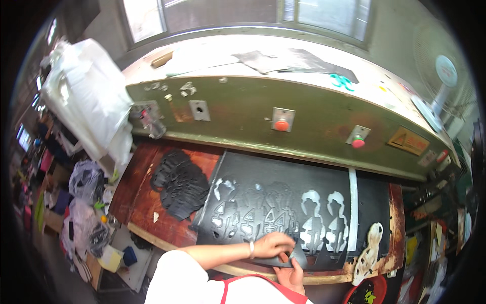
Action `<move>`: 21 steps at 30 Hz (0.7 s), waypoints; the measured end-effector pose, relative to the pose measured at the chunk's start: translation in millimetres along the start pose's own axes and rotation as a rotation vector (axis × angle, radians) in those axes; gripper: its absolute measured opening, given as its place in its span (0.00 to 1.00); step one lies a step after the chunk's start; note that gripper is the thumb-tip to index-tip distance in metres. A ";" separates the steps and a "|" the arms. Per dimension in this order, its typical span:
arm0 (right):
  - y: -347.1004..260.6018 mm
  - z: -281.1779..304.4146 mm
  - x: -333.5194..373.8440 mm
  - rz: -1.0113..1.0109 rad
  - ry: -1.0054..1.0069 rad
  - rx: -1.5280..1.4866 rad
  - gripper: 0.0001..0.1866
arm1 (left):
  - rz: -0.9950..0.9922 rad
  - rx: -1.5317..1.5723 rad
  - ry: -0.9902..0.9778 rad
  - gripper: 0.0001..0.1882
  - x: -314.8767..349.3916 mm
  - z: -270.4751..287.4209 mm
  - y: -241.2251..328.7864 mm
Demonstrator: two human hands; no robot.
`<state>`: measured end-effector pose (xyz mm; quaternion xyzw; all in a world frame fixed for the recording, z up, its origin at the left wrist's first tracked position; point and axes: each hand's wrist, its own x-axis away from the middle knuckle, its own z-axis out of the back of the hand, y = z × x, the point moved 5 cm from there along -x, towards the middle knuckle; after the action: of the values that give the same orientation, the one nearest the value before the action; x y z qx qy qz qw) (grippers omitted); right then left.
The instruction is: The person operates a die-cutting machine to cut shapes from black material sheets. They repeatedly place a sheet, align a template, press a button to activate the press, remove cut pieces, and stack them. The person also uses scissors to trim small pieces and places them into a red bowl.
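Seen from above, a person's two bare hands work at the near edge of a black sheet [304, 175] spread across a reddish-brown counter [136, 182]. The left hand [273, 245], a pale band at its wrist, reaches in over the sheet with fingers bent and partly curled; its fingertips meet the edge, but whether they pinch it is hidden. The right hand [290, 276], just below and almost touching the left, faces palm up. Its grip is closed on the sheet's raised edge, thumb uppermost, the other fingers mostly out of sight. Shoe-shaped outlines run in a row across the sheet; the two at right show pale openings. A pile of black pieces [181, 185] lies to the left, near the sheet. At the right, well apart from the hands, a pale sole-shaped piece [369, 248] rests slanting at the counter's front edge, above a red basket [380, 285].
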<state>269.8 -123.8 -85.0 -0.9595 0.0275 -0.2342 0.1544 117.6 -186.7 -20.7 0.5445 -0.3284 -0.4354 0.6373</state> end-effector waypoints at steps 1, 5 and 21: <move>2.6 6.7 -4.2 0.028 0.122 0.005 0.22 | 0.162 0.078 0.203 0.09 -9.4 18.2 5.7; 10.9 20.9 -14.7 0.086 0.310 0.006 0.24 | -0.231 0.569 0.814 0.16 -35.5 153.2 88.0; 62.9 -35.9 -21.8 -0.033 -0.254 -0.008 0.20 | -0.400 -0.727 0.006 0.13 43.4 89.3 70.1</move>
<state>235.3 -191.0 -83.8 -0.9823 -0.0074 -0.1131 0.1489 69.3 -260.9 62.7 0.3382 -0.0389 -0.6365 0.6921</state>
